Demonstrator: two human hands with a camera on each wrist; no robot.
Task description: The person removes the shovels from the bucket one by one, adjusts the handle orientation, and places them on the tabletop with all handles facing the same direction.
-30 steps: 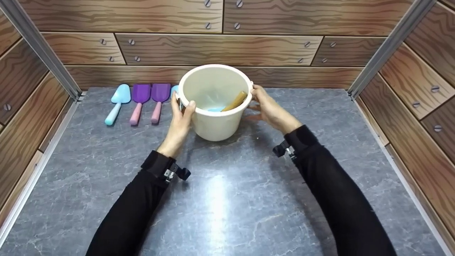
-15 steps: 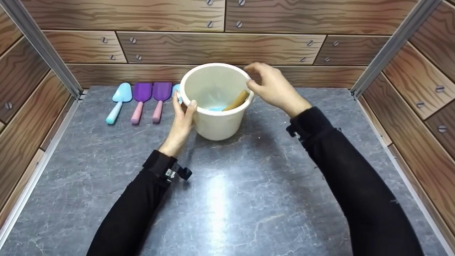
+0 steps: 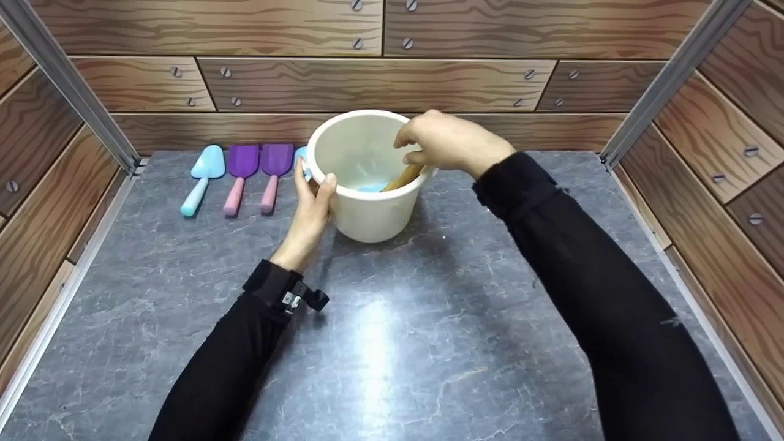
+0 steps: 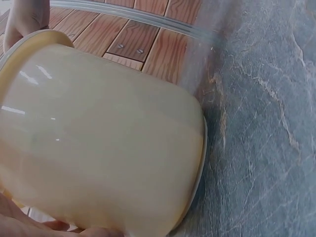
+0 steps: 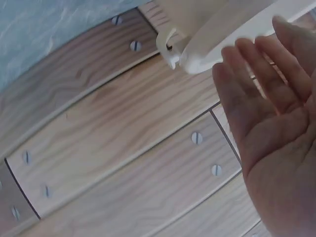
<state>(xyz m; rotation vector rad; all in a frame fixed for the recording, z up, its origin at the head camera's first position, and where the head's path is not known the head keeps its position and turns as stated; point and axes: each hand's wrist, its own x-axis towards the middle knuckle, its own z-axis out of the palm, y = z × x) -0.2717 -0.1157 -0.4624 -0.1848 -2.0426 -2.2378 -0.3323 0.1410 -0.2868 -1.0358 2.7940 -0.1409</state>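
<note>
Right hand [image 3: 450, 141] is up over the right side of the white bucket [image 3: 373, 217], upper middle of the head view. Fingers bent down and a bit parted, thumb off to one side; the right wrist view shows nothing in the palm. Can't tell if a fingertip is touching the brown stick [image 3: 404, 177] just below. Looks like a reach for it, so I'd get the thumb on one side and fingers on the other before squeezing — pinch near the top end, then draw it up along its own slant so it doesn't scrape the rim.

Left hand [image 3: 309, 214] grips the bucket's left side, thumb by the rim. Good spot — I'd brace there, since a bucket like that could tip. It's upright on the grey surface [image 3: 380, 343], stick slanting up toward its right side, a light blue thing [image 3: 371, 188] at the bottom. Can't tell if they're one piece, so lift gently.

Out in the left of the frame lie a blue trowel [image 3: 205, 174], a purple spade [image 3: 243, 160] and another purple spade [image 3: 276, 159]. Don't shove the bucket that way.
</note>
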